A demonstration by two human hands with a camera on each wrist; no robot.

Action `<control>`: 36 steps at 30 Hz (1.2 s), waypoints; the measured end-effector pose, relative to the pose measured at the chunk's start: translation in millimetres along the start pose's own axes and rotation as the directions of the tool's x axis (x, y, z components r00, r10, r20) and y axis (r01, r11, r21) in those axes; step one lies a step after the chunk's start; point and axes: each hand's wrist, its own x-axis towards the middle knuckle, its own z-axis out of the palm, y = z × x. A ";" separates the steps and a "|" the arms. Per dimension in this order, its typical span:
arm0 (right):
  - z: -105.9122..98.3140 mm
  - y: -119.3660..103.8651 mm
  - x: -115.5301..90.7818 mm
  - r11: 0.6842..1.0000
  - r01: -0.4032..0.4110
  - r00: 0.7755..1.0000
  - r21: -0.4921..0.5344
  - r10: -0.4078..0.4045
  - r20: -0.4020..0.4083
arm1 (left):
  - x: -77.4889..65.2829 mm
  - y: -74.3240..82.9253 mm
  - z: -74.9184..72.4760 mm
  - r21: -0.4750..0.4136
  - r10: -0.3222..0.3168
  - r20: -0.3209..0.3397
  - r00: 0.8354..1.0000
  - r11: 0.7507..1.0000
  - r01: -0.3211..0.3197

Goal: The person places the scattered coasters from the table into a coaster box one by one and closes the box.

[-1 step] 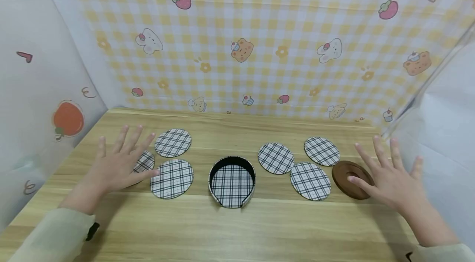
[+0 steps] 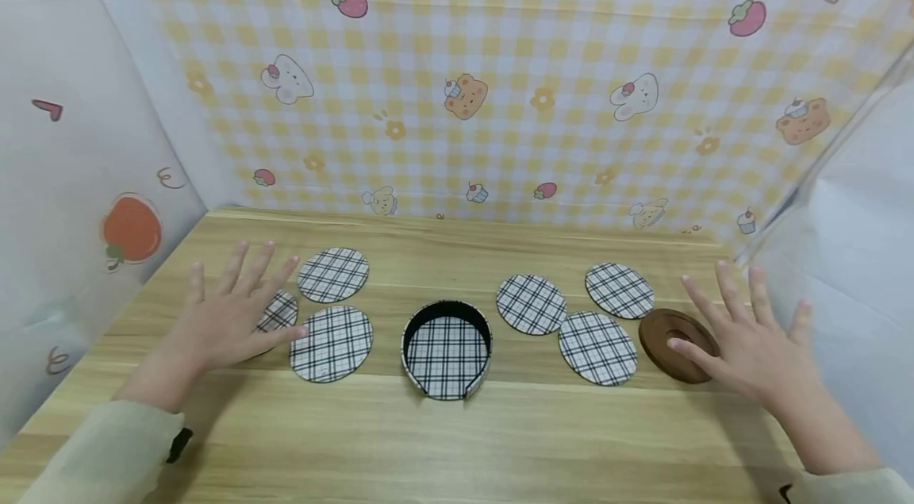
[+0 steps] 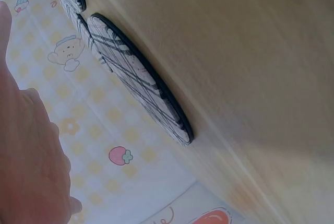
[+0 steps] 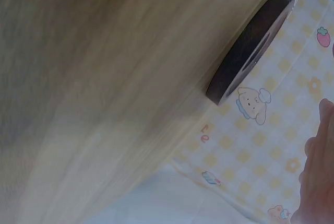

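My left hand hovers with fingers spread over the left side of the table, holding nothing. Beneath it lies a round plaid coaster, partly hidden by the hand; the left wrist view shows a gap between the hand and a coaster. Two more coasters lie beside it, one farther back and one nearer. At the right, my right hand is spread and empty, its thumb overlapping a round brown wooden coaster in the head view. That coaster's dark edge shows in the right wrist view.
A round plaid holder with a black inside and a front gap stands mid-table, a plaid coaster inside. Three plaid coasters lie between it and the wooden one. A yellow checked cloth hangs behind the wooden table.
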 end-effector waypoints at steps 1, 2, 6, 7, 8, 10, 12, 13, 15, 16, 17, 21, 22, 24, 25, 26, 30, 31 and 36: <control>0.8 -0.7 0.0 1.000 0.000 1.000 0.003 0.000 0.004 | -0.5 -0.1 0.5 0.000 -0.001 0.002 1.000 1.000 0.001; 1.3 -1.4 0.0 1.000 -0.002 1.000 0.005 0.002 0.005 | -1.2 -0.1 0.8 0.001 -0.003 0.003 1.000 1.000 0.003; 5.0 -6.6 1.1 1.000 -0.002 1.000 0.022 0.002 0.010 | -5.6 -0.4 1.8 0.004 -0.017 0.007 1.000 1.000 0.017; 5.6 -8.4 1.5 1.000 0.000 1.000 0.025 0.000 0.010 | -7.1 -0.5 1.5 0.003 -0.021 0.008 1.000 1.000 0.021; 6.2 -10.2 1.9 1.000 0.001 1.000 0.028 -0.001 0.008 | -8.5 -0.6 1.2 0.004 -0.025 0.008 1.000 1.000 0.025; 6.7 -14.1 2.9 0.999 0.006 1.000 0.036 -0.006 0.004 | -10.9 -0.6 0.3 -0.001 -0.031 0.009 0.999 1.000 0.031; 6.5 -18.1 4.4 0.999 0.011 1.000 0.041 -0.010 -0.007 | -12.5 -0.6 -0.4 -0.007 -0.034 0.008 0.999 0.999 0.034; 5.9 -20.5 5.1 0.999 0.014 1.000 0.047 -0.014 -0.012 | -13.1 -0.6 -0.7 -0.009 -0.034 0.006 0.999 0.999 0.034; 4.5 -25.6 6.8 0.998 0.020 1.000 0.057 -0.019 -0.023 | -14.0 -0.7 -1.0 -0.011 -0.033 0.002 0.999 0.999 0.033; 3.9 -28.3 8.0 0.998 0.024 0.999 0.060 -0.022 -0.026 | -14.4 -0.7 -1.1 -0.010 -0.032 0.000 0.999 0.999 0.032; 3.3 -31.1 9.2 0.998 0.027 0.999 0.059 -0.026 -0.028 | -14.7 -0.7 -1.2 -0.010 -0.030 -0.003 1.000 1.000 0.030; 0.9 -42.3 13.6 0.998 0.035 0.999 0.056 -0.033 -0.031 | -15.1 -0.1 -1.7 -0.009 -0.015 -0.008 1.000 1.000 0.015; 0.3 -45.0 14.6 0.998 0.037 0.999 0.058 -0.035 -0.030 | -14.9 0.4 -1.9 -0.012 -0.009 -0.009 1.000 1.000 0.009; -1.0 -50.2 16.0 0.997 0.039 0.999 0.065 -0.037 -0.026 | -14.5 1.9 -2.4 -0.016 0.002 -0.010 1.000 1.000 -0.002; -1.6 -52.7 16.6 0.997 0.039 0.999 0.070 -0.037 -0.022 | -14.2 3.0 -2.6 -0.020 0.009 -0.010 1.000 1.000 -0.009; -2.5 -55.3 16.9 0.996 0.038 0.999 0.075 -0.037 -0.019 | -13.8 4.1 -2.7 -0.024 0.016 -0.011 1.000 1.000 -0.017; -5.9 -66.3 18.2 0.995 0.045 0.999 0.088 -0.045 -0.005 | -12.1 9.9 -3.4 -0.041 0.047 -0.004 0.999 0.998 -0.047; -6.8 -69.1 18.6 0.994 0.049 0.999 0.095 -0.049 -0.005 | -11.5 11.7 -3.5 -0.052 0.054 0.002 0.999 0.997 -0.054; -9.8 -84.9 21.8 0.987 0.070 0.998 0.144 -0.071 -0.003 | -4.5 22.9 -1.4 -0.108 0.091 0.036 0.995 0.990 -0.087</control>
